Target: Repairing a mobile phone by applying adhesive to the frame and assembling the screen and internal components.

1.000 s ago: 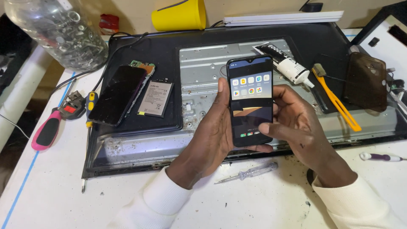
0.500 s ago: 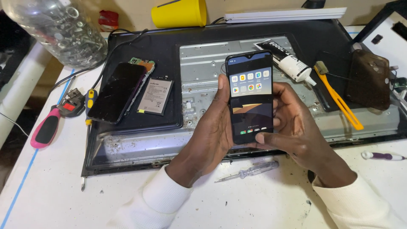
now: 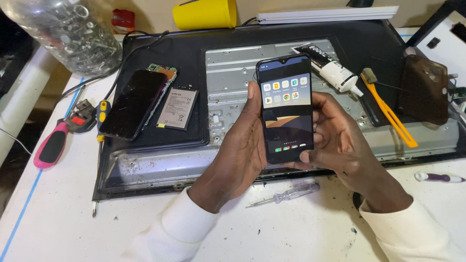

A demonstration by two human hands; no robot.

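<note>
A black smartphone [image 3: 286, 107] with its screen lit and showing app icons is held upright above the metal back of a large dismantled display panel [image 3: 233, 63]. My left hand [image 3: 238, 145] grips its left edge and back, thumb along the side. My right hand [image 3: 340, 140] cups the right side and bottom, its thumb at the lower right corner of the screen. To the left on the panel lie an opened phone with a dark screen [image 3: 132, 103] and a loose flat battery [image 3: 178, 107].
A clear-handled screwdriver [image 3: 286, 194] lies on the white table below my hands. A white glue tube [image 3: 330, 70], an orange-handled brush [image 3: 388, 109] and a brown phone case [image 3: 424, 87] lie at right. A pink-handled tool [image 3: 51, 145], yellow screwdriver [image 3: 101, 116], jar of screws [image 3: 68, 29] and yellow cup [image 3: 204, 12] are also here.
The phone stays in both hands with only a slight shift of the view. Nothing else has moved.
</note>
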